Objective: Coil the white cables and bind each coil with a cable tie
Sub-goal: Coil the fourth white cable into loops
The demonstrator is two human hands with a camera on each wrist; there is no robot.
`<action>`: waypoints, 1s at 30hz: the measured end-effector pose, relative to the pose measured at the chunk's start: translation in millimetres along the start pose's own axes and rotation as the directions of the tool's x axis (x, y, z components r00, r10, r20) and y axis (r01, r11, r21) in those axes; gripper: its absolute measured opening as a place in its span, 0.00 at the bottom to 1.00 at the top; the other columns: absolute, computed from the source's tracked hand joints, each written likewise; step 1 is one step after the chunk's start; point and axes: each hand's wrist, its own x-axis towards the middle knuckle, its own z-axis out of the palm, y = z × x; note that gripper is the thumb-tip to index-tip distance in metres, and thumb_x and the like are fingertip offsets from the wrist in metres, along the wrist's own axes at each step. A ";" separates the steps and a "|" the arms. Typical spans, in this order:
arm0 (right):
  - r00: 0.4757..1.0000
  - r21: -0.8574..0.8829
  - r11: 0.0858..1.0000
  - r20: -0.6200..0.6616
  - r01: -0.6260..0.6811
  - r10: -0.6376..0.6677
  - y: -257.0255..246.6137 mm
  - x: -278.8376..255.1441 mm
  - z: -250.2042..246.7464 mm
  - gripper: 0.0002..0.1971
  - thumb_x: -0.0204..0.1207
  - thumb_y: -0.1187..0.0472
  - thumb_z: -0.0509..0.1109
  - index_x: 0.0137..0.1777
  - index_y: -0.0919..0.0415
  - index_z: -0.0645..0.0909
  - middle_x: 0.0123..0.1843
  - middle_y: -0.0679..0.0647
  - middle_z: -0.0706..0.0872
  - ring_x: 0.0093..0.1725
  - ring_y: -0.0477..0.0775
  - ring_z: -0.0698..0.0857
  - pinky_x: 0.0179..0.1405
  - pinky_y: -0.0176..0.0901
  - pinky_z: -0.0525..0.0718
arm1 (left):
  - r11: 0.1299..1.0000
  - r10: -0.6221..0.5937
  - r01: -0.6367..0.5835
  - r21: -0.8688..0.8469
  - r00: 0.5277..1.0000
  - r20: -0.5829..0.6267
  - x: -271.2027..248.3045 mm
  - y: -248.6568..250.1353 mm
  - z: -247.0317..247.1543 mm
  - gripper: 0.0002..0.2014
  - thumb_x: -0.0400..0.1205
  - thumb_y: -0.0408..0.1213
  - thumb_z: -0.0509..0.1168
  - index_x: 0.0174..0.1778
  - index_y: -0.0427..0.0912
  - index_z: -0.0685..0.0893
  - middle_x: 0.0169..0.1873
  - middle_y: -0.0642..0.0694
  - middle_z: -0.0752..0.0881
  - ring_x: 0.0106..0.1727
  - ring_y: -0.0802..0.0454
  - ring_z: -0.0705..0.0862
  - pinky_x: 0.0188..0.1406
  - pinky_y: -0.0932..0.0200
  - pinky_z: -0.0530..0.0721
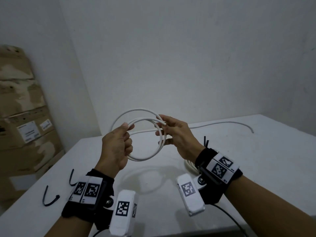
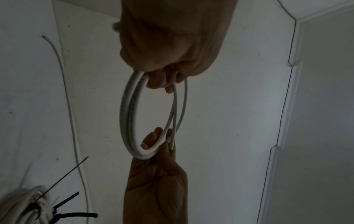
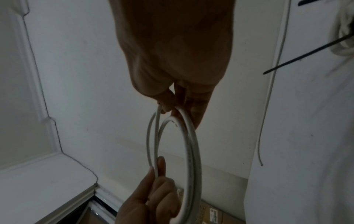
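Note:
Both hands hold a white cable coil (image 1: 136, 109) of a few loops in the air above the white table (image 1: 256, 168). My left hand (image 1: 127, 134) grips the coil's left side with curled fingers, the thumb on top. On the coil's right side, my right hand (image 1: 162, 132) pinches the strands between fingers and thumb. The wrist views show the coil (image 2: 126, 113) (image 3: 193, 151) stretched between the two hands. The cable's loose tail (image 1: 222, 124) trails right across the table to its free end. Two black cable ties (image 1: 49, 199) lie at the table's left.
A coil bound with black ties (image 2: 28, 203) lies on the table under my right wrist, partly hidden in the head view. Another black tie (image 1: 206, 141) sticks up behind that wrist. Cardboard boxes (image 1: 25, 117) are stacked left of the table. White walls stand close behind.

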 end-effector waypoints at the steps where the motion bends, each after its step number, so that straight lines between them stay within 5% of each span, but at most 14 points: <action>1: 1.000 -0.011 1.000 0.012 -0.004 0.004 -0.2 0.1 -1.5 0.18 0.80 0.75 0.59 0.55 0.55 0.85 0.47 0.56 0.87 0.39 0.51 0.86 0.28 0.44 0.86 | 1.000 0.010 -0.010 0.024 1.000 -0.004 -1.1 -1.6 2.2 0.11 0.86 0.38 0.62 0.45 0.34 0.84 0.15 0.55 0.64 0.14 0.62 0.58 0.12 0.72 0.55; 11: 0.986 0.099 0.988 0.131 -0.115 0.102 -8.9 -1.8 -18.2 0.21 0.75 0.76 0.51 0.59 0.68 0.82 0.54 0.66 0.88 0.42 0.59 0.88 0.36 0.48 0.86 | 0.979 0.128 -0.128 0.160 0.992 0.007 -3.2 -13.0 16.2 0.11 0.85 0.37 0.64 0.42 0.35 0.86 0.15 0.56 0.64 0.15 0.60 0.60 0.14 0.70 0.57; 14: 0.955 0.156 0.965 0.243 -0.211 0.169 -20.0 -2.1 -28.3 0.23 0.71 0.67 0.51 0.61 0.74 0.79 0.56 0.70 0.86 0.45 0.65 0.87 0.43 0.53 0.86 | 0.971 0.158 -0.158 0.180 0.987 0.014 -1.8 -18.6 16.6 0.11 0.85 0.37 0.64 0.41 0.35 0.86 0.15 0.55 0.63 0.15 0.59 0.59 0.15 0.70 0.57; 16: 0.946 0.123 0.962 0.246 -0.245 0.210 -24.9 -1.1 -31.0 0.22 0.80 0.59 0.50 0.60 0.73 0.79 0.52 0.70 0.87 0.44 0.67 0.87 0.44 0.56 0.86 | 0.962 0.183 -0.184 0.199 0.983 0.022 -1.5 -23.2 18.2 0.11 0.85 0.37 0.64 0.40 0.36 0.86 0.15 0.55 0.63 0.16 0.59 0.59 0.15 0.69 0.58; 19: 0.982 -0.068 0.988 0.123 -0.138 0.146 -19.7 0.7 -29.4 0.22 0.87 0.52 0.52 0.56 0.70 0.80 0.38 0.61 0.84 0.32 0.57 0.83 0.34 0.49 0.84 | 0.946 0.219 -0.223 0.234 0.975 0.042 -2.3 -30.6 24.6 0.12 0.85 0.37 0.64 0.40 0.36 0.87 0.15 0.55 0.64 0.15 0.59 0.59 0.15 0.69 0.59; 23: 0.991 -0.015 0.994 0.085 -0.105 0.106 -12.2 1.2 -28.4 0.12 0.86 0.62 0.55 0.55 0.66 0.80 0.32 0.53 0.74 0.24 0.45 0.71 0.26 0.38 0.74 | 0.933 0.266 -0.268 0.241 0.963 0.040 -1.5 -34.7 33.1 0.11 0.86 0.37 0.63 0.40 0.38 0.84 0.18 0.52 0.66 0.15 0.59 0.61 0.14 0.68 0.60; 26: 0.993 -0.032 0.994 0.053 -0.102 0.103 -12.7 2.2 -29.0 0.11 0.86 0.65 0.55 0.54 0.66 0.79 0.31 0.52 0.71 0.23 0.44 0.67 0.24 0.35 0.69 | 0.892 0.355 -0.356 0.278 0.933 0.057 -3.9 -34.6 35.3 0.02 0.85 0.39 0.63 0.50 0.45 0.78 0.22 0.48 0.71 0.16 0.58 0.64 0.15 0.66 0.62; 28: 0.998 -0.092 0.994 0.019 -0.064 0.066 -13.4 1.7 -27.2 0.11 0.86 0.65 0.54 0.53 0.66 0.79 0.30 0.52 0.70 0.23 0.45 0.64 0.23 0.35 0.66 | 0.843 0.410 -0.421 0.333 0.906 0.109 -4.8 -36.5 33.9 0.11 0.85 0.43 0.62 0.62 0.52 0.75 0.24 0.48 0.74 0.18 0.55 0.67 0.17 0.62 0.68; 30: 0.999 -0.129 0.991 -0.003 -0.043 0.043 -14.3 1.6 -25.5 0.12 0.86 0.66 0.54 0.54 0.68 0.79 0.29 0.52 0.69 0.23 0.45 0.63 0.23 0.36 0.65 | 0.797 0.412 -0.439 0.414 0.897 0.158 -1.2 -40.0 30.3 0.18 0.84 0.48 0.63 0.70 0.59 0.73 0.33 0.36 0.80 0.27 0.40 0.77 0.29 0.48 0.81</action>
